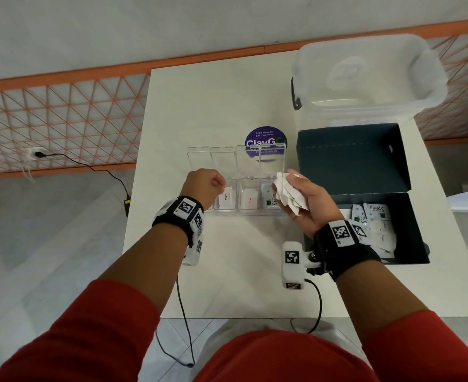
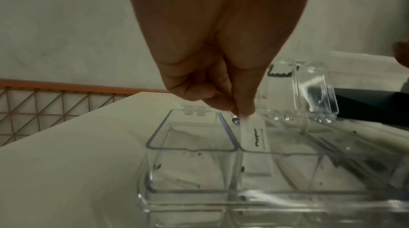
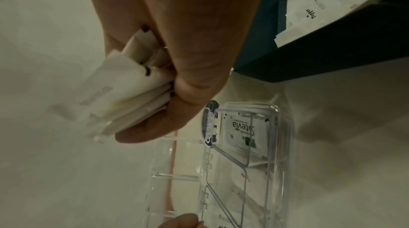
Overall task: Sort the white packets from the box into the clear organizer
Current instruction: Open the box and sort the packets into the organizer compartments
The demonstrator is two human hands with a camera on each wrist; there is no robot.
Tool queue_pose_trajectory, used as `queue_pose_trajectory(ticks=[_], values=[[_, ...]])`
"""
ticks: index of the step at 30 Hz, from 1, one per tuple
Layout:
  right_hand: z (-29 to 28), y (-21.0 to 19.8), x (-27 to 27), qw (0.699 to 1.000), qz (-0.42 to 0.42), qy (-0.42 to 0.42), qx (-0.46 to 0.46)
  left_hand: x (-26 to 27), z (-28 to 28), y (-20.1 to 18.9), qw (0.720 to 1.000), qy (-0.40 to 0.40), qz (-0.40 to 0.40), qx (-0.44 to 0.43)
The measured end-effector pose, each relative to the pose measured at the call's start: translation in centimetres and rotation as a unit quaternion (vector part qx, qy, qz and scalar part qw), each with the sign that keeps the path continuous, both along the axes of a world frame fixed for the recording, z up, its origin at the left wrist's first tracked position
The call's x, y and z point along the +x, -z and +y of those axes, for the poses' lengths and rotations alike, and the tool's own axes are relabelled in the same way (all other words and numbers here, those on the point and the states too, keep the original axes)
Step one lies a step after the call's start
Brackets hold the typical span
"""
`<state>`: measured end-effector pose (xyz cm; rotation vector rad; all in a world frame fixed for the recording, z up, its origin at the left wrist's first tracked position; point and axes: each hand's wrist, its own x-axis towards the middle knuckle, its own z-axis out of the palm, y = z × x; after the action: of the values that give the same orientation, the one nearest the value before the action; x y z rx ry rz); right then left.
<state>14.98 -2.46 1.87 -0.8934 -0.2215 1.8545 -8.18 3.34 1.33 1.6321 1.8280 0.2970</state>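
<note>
The clear organizer (image 1: 244,214) stands mid-table with its lids up. My left hand (image 1: 222,186) pinches a white pepper packet (image 2: 254,133) by its top edge, partly down in the second compartment from the left (image 2: 274,153). The leftmost compartment (image 2: 190,149) is beside it. A salt packet (image 1: 248,201) and a stevia packet (image 3: 243,126) lie in the two right compartments. My right hand (image 1: 301,197) grips a bundle of white packets (image 1: 286,194) (image 3: 124,95) above the organizer's right end. The dark open box (image 1: 416,227) at right holds several packets (image 1: 376,224).
A clear plastic storage bin (image 1: 365,75) stands at the table's back right, behind the box lid (image 1: 351,161). A round purple sticker (image 1: 264,136) lies behind the organizer. Wrist-camera cables (image 1: 183,321) hang over the near table edge. An orange lattice railing (image 1: 62,114) runs on the left.
</note>
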Motion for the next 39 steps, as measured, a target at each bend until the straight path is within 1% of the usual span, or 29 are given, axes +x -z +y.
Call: queue_pose_trajectory(ticks=[3, 5, 8, 9, 11, 12, 14, 16, 17, 20, 24, 29, 33, 36, 39], values=[[0.3, 0.4, -0.3, 0.999, -0.018, 0.018, -0.027, 0.3, 0.2, 0.5, 0.998, 0.045, 0.032, 0.0], [0.6, 0.5, -0.4, 0.998, -0.033, 0.03, -0.05, 0.1, 0.1, 0.8, 0.997, 0.058, 0.044, 0.01], [0.7, 0.7, -0.3, 0.997, -0.007, 0.035, -0.075, -0.2, -0.2, 0.5, 0.997, 0.055, 0.037, 0.047], [0.7, 0.6, -0.3, 0.997, -0.003, 0.03, -0.074, -0.2, -0.3, 0.1, 0.997, 0.042, 0.016, 0.059], [0.8, 0.5, -0.6, 0.998, -0.02, 0.007, -0.061, 0.1, -0.6, -1.1, 0.996, 0.016, -0.062, 0.057], [0.8, 0.4, -0.9, 0.998, -0.032, -0.005, -0.052, 0.4, -0.8, -1.8, 0.993, 0.015, -0.111, 0.035], [0.9, 0.2, -1.6, 0.998, -0.049, -0.021, -0.037, 1.3, -1.5, -3.0, 0.978, 0.042, -0.199, -0.04], [0.8, 0.0, -2.2, 0.997, -0.061, -0.037, -0.022, 2.3, -2.1, -3.7, 0.959, 0.062, -0.259, -0.1], [0.8, 0.0, -2.4, 0.997, -0.063, -0.045, -0.016, 2.6, -2.3, -3.8, 0.952, 0.062, -0.277, -0.112], [0.6, -0.1, -2.5, 0.996, -0.065, -0.056, -0.001, 2.9, -2.7, -3.8, 0.952, 0.044, -0.29, -0.091], [0.1, -0.3, -2.8, 0.996, -0.071, -0.048, 0.007, 2.7, -3.0, -3.8, 0.953, -0.019, -0.298, -0.048], [-0.5, -0.1, -2.7, 0.996, -0.076, -0.046, 0.008, 2.0, -3.1, -3.9, 0.939, -0.049, -0.337, -0.041], [-1.0, 0.0, -1.7, 0.997, -0.075, -0.028, 0.012, 1.1, -2.8, -4.1, 0.933, -0.084, -0.35, -0.025], [-1.2, 0.2, -1.1, 0.998, -0.061, -0.002, 0.002, 0.5, -2.5, -4.2, 0.934, -0.093, -0.344, -0.014], [-1.3, 0.2, -0.9, 0.997, -0.079, 0.0, 0.004, 0.2, -2.3, -4.0, 0.94, -0.087, -0.331, -0.005]])
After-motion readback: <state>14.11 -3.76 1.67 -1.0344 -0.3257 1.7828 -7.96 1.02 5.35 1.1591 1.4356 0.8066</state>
